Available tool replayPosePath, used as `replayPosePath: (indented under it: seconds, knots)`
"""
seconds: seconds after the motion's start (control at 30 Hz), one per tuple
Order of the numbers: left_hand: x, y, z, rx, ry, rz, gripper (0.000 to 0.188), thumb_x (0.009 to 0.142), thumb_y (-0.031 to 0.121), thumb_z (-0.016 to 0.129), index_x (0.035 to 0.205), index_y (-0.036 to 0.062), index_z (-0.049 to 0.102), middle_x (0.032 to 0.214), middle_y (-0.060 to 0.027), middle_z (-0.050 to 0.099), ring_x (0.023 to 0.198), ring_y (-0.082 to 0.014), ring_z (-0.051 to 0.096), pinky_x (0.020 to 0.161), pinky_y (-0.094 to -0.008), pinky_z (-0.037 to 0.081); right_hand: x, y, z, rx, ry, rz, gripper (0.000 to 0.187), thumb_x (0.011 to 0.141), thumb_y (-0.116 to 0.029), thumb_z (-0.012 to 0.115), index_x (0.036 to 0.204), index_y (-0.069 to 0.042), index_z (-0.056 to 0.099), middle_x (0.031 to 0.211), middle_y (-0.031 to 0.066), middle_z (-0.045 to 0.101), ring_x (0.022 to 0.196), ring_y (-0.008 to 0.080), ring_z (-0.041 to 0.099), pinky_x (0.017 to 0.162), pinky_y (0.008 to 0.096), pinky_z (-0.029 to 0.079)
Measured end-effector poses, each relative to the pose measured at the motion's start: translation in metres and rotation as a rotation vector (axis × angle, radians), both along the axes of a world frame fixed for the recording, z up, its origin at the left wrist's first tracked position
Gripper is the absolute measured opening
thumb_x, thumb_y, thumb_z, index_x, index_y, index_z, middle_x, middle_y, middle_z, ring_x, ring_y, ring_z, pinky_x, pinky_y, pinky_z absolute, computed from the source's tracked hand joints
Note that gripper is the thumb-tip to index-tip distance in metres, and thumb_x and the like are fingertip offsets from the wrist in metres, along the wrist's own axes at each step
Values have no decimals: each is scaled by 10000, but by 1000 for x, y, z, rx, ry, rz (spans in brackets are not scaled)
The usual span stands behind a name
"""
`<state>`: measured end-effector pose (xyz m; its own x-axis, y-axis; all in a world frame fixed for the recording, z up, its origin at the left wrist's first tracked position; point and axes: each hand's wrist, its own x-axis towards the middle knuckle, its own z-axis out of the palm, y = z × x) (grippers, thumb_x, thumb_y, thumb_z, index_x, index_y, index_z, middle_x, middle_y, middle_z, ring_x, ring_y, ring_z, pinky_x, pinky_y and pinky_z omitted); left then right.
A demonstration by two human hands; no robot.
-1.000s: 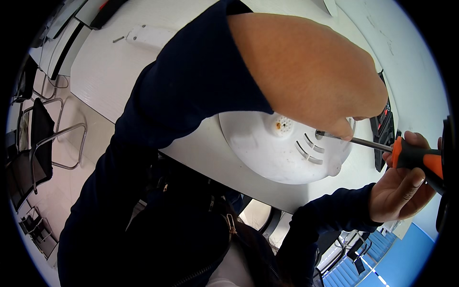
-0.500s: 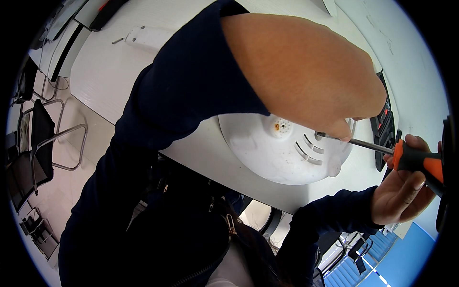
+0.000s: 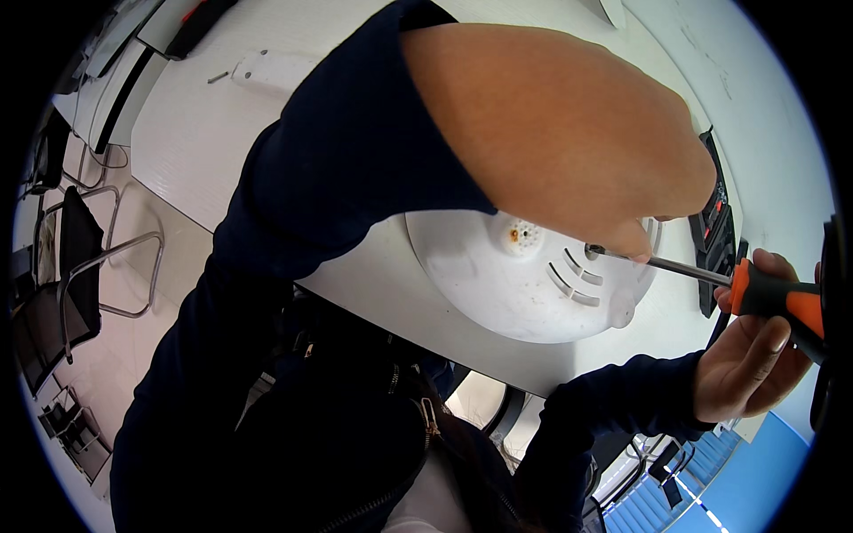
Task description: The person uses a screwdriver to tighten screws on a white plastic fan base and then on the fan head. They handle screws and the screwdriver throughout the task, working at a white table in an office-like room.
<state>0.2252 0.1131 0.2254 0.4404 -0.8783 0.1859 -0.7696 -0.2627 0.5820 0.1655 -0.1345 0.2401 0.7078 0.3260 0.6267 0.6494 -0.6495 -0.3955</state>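
Note:
A white round plastic appliance base [image 3: 498, 293] lies on the table, with vent slots, a perforated disc and a brown-stained spot facing up. A screwdriver [image 3: 684, 270] with an orange and black handle slants over it, its tip at a round recess beside the slots. My right hand [image 3: 742, 369] is closed around the handle at the far right. Reaching across the base, my left hand [image 3: 569, 133] is closed at the shaft near the tip. Its back hides most of its fingers and the upper part of the base.
On the white table [image 3: 195, 142], a white plastic part [image 3: 275, 71] and a small metal piece [image 3: 219, 77] lie at the upper left. An open black tool case [image 3: 713, 235] stands by the wall on the right. A black chair [image 3: 80, 240] is on the floor to the left.
My right hand has shifted very slightly at the screwdriver handle. The left hand and the white base are nearly unchanged.

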Motion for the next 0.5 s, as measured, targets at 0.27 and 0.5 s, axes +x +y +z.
replayPosePath:
  seconds: [0.27, 0.5]
  knots:
    - [8, 2, -24, -267, -299, -111, 214, 805, 199, 557, 767, -11, 557, 634, -152, 558, 561, -283, 567, 516, -324, 470, -1, -2, -1, 62, 10, -7, 492, 830, -273, 558, 1198, -16, 359, 866, 206, 626, 826, 297, 635, 934, 504, 365]
    - [3, -10, -25, -153, -156, 60, 253, 760, 236, 592, 759, -17, 596, 597, -157, 554, 526, -281, 569, 489, -363, 471, -2, -3, -1, 79, 47, -6, 496, 824, -272, 562, 1197, -16, 359, 873, 206, 625, 831, 298, 632, 938, 521, 352]
